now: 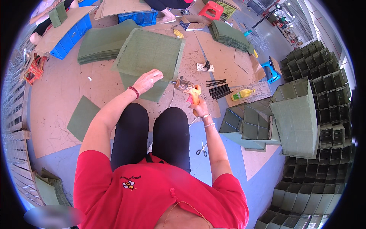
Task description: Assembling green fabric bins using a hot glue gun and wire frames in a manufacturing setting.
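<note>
My left hand (148, 81) is closed on the near edge of a green fabric-covered box (150, 55), thumb and fingers pinched together at its corner. The box stands in front of my knees, its square green face tilted toward me. In my right hand (199, 108) is a glue gun (186, 86) with an orange handle and a stained, wrapped front. Its nozzle points left, close to the box's right edge and a little apart from my left fingers. A pale cord (172, 95) hangs near the gun.
Black glue sticks (219, 91) and a yellow bottle (242, 94) lie to the right. Green sheet stacks (103, 42) stand behind. Scissors (202, 149) lie on the floor by my right knee. Finished green boxes (295, 114) pile up at far right. People sit beyond, near blue crates (72, 38).
</note>
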The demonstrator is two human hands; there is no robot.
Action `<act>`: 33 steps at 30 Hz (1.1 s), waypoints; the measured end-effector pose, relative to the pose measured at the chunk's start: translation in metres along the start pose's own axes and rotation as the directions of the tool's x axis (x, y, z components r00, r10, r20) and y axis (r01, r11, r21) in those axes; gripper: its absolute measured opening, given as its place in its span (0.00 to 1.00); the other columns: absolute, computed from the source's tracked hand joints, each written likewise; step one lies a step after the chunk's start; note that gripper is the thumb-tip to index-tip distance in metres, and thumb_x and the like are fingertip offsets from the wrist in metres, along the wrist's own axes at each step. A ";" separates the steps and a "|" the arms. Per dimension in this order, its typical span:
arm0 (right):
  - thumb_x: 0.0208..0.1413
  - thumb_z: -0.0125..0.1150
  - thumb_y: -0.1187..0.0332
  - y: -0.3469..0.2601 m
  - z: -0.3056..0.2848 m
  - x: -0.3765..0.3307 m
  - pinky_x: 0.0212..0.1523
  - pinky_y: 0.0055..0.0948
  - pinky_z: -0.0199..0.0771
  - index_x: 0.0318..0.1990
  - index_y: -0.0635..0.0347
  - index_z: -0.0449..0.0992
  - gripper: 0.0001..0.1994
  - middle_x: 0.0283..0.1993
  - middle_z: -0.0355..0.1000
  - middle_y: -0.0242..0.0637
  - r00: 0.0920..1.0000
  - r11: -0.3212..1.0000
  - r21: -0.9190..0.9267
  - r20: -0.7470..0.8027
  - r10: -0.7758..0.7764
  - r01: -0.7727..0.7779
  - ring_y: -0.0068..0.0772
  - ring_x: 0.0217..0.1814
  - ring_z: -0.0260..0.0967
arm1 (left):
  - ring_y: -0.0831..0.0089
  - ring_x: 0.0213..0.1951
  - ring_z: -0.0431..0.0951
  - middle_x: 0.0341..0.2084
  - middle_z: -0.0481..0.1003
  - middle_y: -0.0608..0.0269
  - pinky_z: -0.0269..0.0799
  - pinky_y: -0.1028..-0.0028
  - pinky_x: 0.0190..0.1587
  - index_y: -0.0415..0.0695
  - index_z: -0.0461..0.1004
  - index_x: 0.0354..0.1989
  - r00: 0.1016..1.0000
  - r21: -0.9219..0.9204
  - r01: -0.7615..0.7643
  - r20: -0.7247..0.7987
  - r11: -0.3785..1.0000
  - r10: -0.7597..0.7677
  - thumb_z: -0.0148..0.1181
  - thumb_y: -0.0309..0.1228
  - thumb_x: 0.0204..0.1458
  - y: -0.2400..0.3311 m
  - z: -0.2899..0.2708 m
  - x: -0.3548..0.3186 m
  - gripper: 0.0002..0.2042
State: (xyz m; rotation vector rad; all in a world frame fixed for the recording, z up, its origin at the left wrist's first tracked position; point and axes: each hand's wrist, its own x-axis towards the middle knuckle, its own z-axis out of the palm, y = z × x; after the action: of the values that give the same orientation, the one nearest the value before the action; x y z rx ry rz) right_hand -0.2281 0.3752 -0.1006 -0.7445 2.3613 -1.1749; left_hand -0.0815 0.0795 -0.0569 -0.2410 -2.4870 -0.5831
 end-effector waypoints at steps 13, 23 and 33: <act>0.28 0.64 0.64 0.001 0.018 0.044 0.33 0.34 0.70 0.35 0.63 0.72 0.21 0.24 0.72 0.44 0.962 0.980 -0.127 -0.245 0.119 -0.153 0.39 0.29 0.71 | 0.63 0.43 0.71 0.37 0.71 0.59 0.71 0.72 0.43 0.36 0.72 0.35 0.999 -0.019 -0.034 -0.041 0.999 0.033 0.50 0.14 0.38 0.000 0.003 0.004 0.13; 0.28 0.65 0.61 -0.022 0.002 0.125 0.37 0.35 0.71 0.35 0.68 0.74 0.23 0.30 0.73 0.52 0.941 0.936 -0.250 -0.292 0.172 -0.249 0.45 0.34 0.73 | 0.66 0.42 0.71 0.35 0.70 0.62 0.73 0.73 0.41 0.38 0.72 0.35 0.992 0.067 -0.100 -0.075 0.993 0.105 0.52 0.17 0.37 -0.005 0.005 0.005 0.13; 0.30 0.64 0.62 -0.045 -0.010 0.200 0.45 0.35 0.71 0.36 0.70 0.75 0.23 0.38 0.72 0.56 0.913 0.925 -0.225 -0.347 0.217 -0.305 0.48 0.43 0.71 | 0.67 0.44 0.71 0.36 0.70 0.62 0.73 0.74 0.42 0.39 0.72 0.35 0.994 0.094 -0.086 -0.059 0.992 0.092 0.52 0.19 0.37 -0.006 0.005 0.004 0.13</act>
State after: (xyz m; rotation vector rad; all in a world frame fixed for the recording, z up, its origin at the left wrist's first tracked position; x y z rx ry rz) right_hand -0.3763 0.2349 -0.0807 -0.3124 2.8253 -0.9158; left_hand -0.0895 0.0765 -0.0605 -0.2917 -2.4208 -0.4328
